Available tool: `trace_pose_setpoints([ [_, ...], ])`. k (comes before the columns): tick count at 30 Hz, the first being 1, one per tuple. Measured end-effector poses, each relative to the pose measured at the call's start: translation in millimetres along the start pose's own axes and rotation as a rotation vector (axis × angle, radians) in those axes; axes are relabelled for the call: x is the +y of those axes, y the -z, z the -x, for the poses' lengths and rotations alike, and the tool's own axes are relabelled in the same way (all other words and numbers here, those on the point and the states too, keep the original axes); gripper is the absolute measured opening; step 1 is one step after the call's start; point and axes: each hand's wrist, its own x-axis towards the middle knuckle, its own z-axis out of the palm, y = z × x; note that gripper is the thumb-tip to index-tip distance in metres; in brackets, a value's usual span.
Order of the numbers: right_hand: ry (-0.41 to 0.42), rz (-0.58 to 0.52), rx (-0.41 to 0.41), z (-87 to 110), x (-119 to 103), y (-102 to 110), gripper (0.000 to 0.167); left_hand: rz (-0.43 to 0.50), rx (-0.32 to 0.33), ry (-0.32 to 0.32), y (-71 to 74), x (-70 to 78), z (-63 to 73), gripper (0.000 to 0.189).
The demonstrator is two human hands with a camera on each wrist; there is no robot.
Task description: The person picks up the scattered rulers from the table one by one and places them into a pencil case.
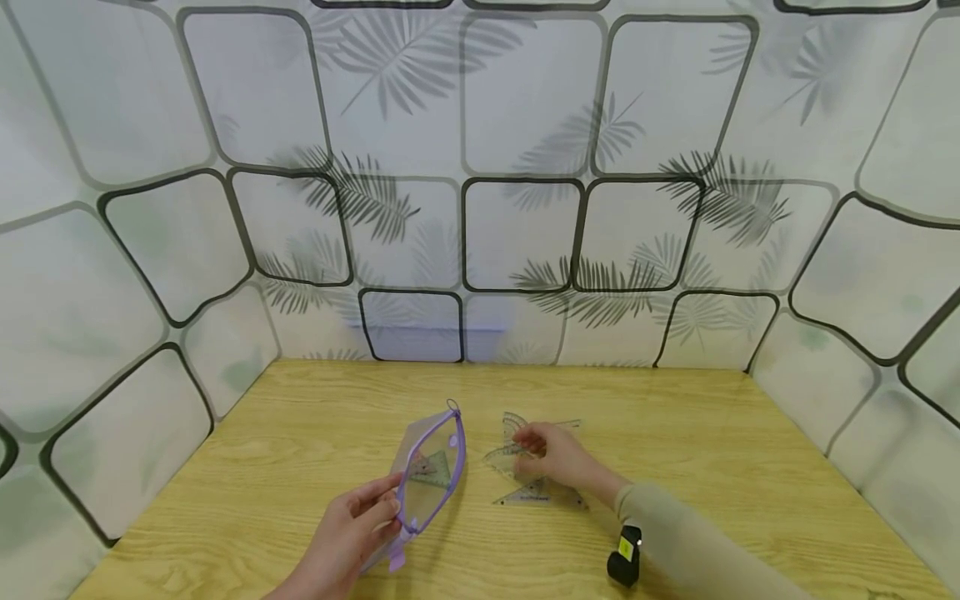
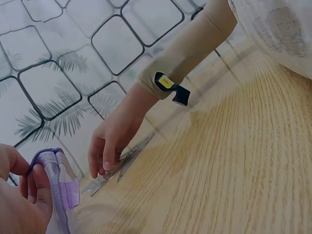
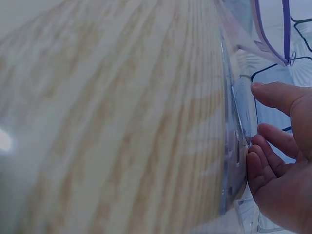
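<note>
My left hand (image 1: pixel 352 529) grips the near side of a clear zip pouch (image 1: pixel 405 446) with purple edging, thumb and fingers at its rim. The pouch mouth gapes toward the right, and a greenish clear set square (image 1: pixel 433 468) shows inside. To its right, my right hand (image 1: pixel 558 454) has curled fingers at a clear protractor (image 1: pixel 498 455), tilted up among other clear drawing pieces. In the right wrist view the thumb and fingers (image 3: pixel 265 158) stand on either side of its raised edge. Under that hand lies a clear set square (image 1: pixel 517 497) on the table.
Behind the pieces lies another clear protractor (image 1: pixel 513 421), partly beneath the right hand. The wooden table (image 1: pixel 675 425) meets a patterned curtain (image 1: pixel 525 233) at the back and sides. A black wrist device (image 1: pixel 624 557) with a yellow label sits on the right sleeve.
</note>
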Motion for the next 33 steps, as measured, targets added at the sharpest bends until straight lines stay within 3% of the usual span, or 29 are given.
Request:
trace_pose_setpoints([
  [17,0.026,0.099,-0.016,0.8,5.9,-4.8,0.053,0.001,0.009,-0.012,-0.3,-2.1,0.1,0.058],
  [33,0.037,0.164,-0.060,0.8,-0.3,0.0,0.044,-0.003,0.008,-0.012,-0.3,-4.7,-0.5,0.059],
])
